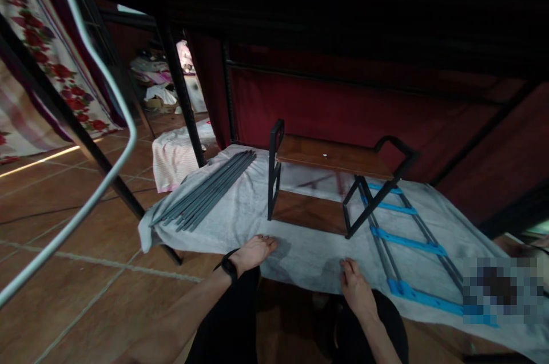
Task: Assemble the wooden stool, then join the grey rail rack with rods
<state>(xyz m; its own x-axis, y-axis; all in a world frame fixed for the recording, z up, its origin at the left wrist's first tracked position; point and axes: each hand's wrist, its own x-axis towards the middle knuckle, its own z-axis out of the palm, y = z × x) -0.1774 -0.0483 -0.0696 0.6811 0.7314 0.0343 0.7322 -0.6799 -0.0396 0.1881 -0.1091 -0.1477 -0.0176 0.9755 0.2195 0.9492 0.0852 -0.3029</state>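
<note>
Near the front edge of a cloth-covered table (300, 261), my left hand (257, 250) rests with its fingers loosely extended and nothing in them. A dark band circles that wrist. My right hand (357, 285) lies at the same edge, fingers slightly bent, also holding nothing. Just beyond both hands stands a small two-tier shelf (332, 155) with brown boards and black metal side frames; neither hand touches it. A bundle of grey tubes (210, 189) lies to the left. On the right is a ladder-like frame (409, 241) of grey tubes joined by blue bars.
A dark beam structure hangs low overhead, with a slanting metal leg (182, 89) at left. A pale bent tube (107, 78) crosses the left foreground. Red cloth (343, 106) hangs behind the table. A pixelated patch (501, 289) covers the frame's near right end.
</note>
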